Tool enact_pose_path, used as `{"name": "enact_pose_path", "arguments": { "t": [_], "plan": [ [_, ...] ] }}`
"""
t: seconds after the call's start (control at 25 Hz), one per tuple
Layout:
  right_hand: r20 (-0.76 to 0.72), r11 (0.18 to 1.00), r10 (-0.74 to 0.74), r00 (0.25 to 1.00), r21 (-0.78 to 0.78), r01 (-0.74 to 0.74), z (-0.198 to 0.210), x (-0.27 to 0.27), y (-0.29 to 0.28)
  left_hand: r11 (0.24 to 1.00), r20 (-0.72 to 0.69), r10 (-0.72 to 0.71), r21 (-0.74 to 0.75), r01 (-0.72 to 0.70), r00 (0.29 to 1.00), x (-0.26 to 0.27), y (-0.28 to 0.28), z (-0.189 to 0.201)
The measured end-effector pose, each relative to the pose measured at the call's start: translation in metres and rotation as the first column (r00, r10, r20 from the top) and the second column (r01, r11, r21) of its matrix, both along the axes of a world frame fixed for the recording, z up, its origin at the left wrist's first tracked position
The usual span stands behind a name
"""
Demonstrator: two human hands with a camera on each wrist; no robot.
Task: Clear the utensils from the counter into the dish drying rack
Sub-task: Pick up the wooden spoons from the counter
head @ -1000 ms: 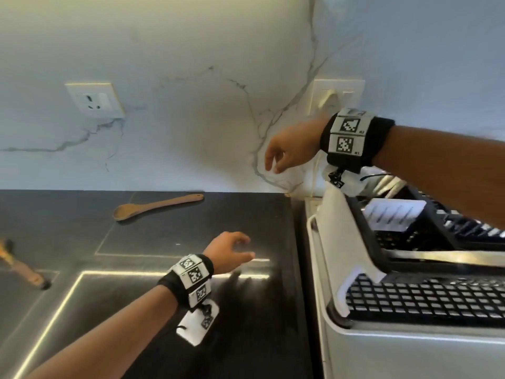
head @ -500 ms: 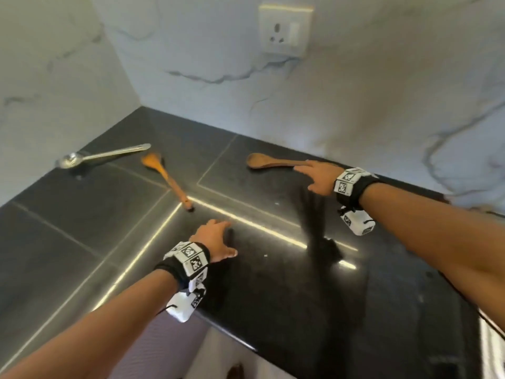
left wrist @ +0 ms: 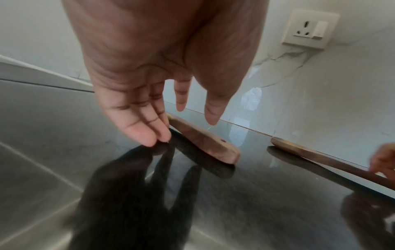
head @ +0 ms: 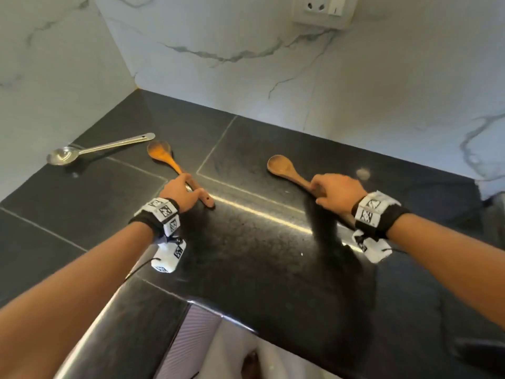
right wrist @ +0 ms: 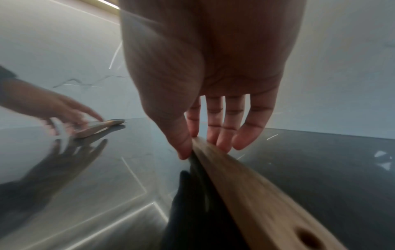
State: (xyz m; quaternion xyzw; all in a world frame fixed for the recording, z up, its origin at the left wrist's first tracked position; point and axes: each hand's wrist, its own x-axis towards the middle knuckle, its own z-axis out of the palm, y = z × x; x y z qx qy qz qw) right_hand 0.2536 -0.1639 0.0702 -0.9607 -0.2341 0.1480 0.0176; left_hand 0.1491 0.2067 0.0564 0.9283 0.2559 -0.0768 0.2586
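A: Far left of the head view: steel spoon (head: 71,154), flat on the dark tabletop (head: 246,269), bowl toward the left edge, close against the wall, untouched.

B: Next along?

A: Orange wooden spoon (head: 166,160), bowl up-frame, handle running down-right under the left hand (head: 180,194). Fingers (left wrist: 149,132) nearly straight and spread narrowly: fingertips down on the tabletop on one side of the handle, thumb hanging on the other side. Not yet closed round the wood, holding nothing.

B: Best way to finish that grasp?

A: Probably by drawing thumb and fingertips together under the handle, near the end with the hanging hole, then tipping it up off the glossy stone. Slippery surface, so a sideways pinch is likelier to succeed than a press from above.

B: And right of centre?

A: Brown wooden spoon (head: 284,168), bowl up-left, handle running down-right beneath the right hand (head: 338,192). In the right wrist view, thumb on one edge of the handle and fingers (right wrist: 224,137) on the other, lightly pinching it; handle seemingly low on the tabletop.

B: Anything to watch there?

A: Grip well short of the handle's end, so a firm pinch before lifting; otherwise a likely swing of the long tail.

B: Drying rack?

A: Not in view in any current picture. Wall socket (head: 322,9) at upper right only.
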Motion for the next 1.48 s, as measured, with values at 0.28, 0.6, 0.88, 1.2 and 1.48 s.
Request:
{"name": "enact_pose_path", "arguments": {
  "t": [0.28, 0.6, 0.88, 1.2, 1.48],
  "plan": [
    [-0.100, 0.966, -0.203, 0.974, 0.141, 0.215, -0.009, -0.066, -0.007, 0.991, -0.048, -0.136, -0.019, 0.135, 0.990, 0.009, -0.024, 0.002],
    [0.005, 0.848, -0.238, 0.971, 0.488, 0.205, 0.007, -0.088, 0.034, 0.875, 0.111, -0.398, -0.253, 0.414, 0.910, -0.078, -0.161, -0.011],
    [0.074, 0.811, -0.156, 0.985, 0.578, 0.085, -0.013, -0.142, 0.035, 0.936, -0.121, -0.338, 0.063, 0.347, 0.933, -0.095, -0.085, -0.014],
    [0.036, 0.891, -0.149, 0.988, 0.438, 0.118, -0.027, -0.163, 0.027, 0.915, -0.208, -0.360, 0.111, 0.387, 0.910, -0.096, -0.082, -0.010],
    [-0.006, 0.978, -0.141, 0.990, 0.153, 0.140, -0.006, -0.146, 0.054, 0.919, -0.223, -0.350, 0.108, 0.380, 0.910, -0.091, -0.083, -0.006]
  ]
}}
